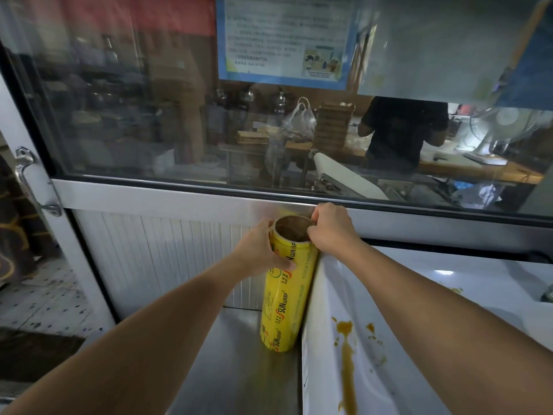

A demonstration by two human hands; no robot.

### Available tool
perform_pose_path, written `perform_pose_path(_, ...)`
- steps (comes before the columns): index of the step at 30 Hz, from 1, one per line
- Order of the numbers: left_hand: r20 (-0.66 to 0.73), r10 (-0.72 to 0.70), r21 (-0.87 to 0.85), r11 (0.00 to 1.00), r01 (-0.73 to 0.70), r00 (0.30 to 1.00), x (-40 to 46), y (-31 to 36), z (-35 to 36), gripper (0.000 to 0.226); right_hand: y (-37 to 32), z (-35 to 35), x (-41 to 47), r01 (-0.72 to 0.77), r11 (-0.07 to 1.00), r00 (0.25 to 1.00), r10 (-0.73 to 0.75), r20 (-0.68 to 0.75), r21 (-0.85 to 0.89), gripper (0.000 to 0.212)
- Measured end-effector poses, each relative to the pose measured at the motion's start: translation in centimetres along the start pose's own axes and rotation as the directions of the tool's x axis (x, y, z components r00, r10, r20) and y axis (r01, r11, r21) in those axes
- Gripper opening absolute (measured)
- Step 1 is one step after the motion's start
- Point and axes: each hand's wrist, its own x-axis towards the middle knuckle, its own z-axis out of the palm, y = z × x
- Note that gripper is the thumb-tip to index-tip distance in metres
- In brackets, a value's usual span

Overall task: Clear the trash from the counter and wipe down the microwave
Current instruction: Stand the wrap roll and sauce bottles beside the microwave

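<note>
Yellow cling-wrap roll (282,290) stood upright on steel counter (239,369), wedged against left side of white microwave (419,310), near rear wall panel. Left hand (260,250) gripped roll's upper body, fingers curled round it, thumb across label. Right hand (332,229) pinched roll's top rim, fingers bent over cardboard core edge. Brown sauce streak (347,363) ran down microwave top, w/ smaller splatters beside it. Glass window (179,100) behind; person in dark shirt (401,133) visible through it.

A steel counter (239,369) carries a yellow roll of cling film (284,301) standing upright; a white microwave (419,324) touches it.
</note>
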Motion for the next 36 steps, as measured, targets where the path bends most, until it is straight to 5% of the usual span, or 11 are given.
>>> perform_pose_path(17, 0.000, -0.034, 0.019, 0.999, 0.034, 0.999, -0.9, 0.6, 0.3, 0.086, 0.5, -0.5, -1.0, 0.008, 0.999, 0.999, -0.010, 0.044, 0.050, 0.011)
perform_pose_path(27, -0.030, -0.090, 0.087, 0.992, 0.092, 0.996, -3.8, 1.9, -1.3, 0.113, 0.0, -2.5, -4.1, -0.036, 0.990, 0.997, 0.027, 0.066, 0.138, 0.051)
perform_pose_path(36, -0.018, -0.016, 0.119, 0.993, 0.019, 1.000, -9.5, 5.0, -4.3, 0.106, -0.9, -6.3, -10.3, -0.091, 0.973, 0.994, 0.075, 0.085, 0.211, 0.067)
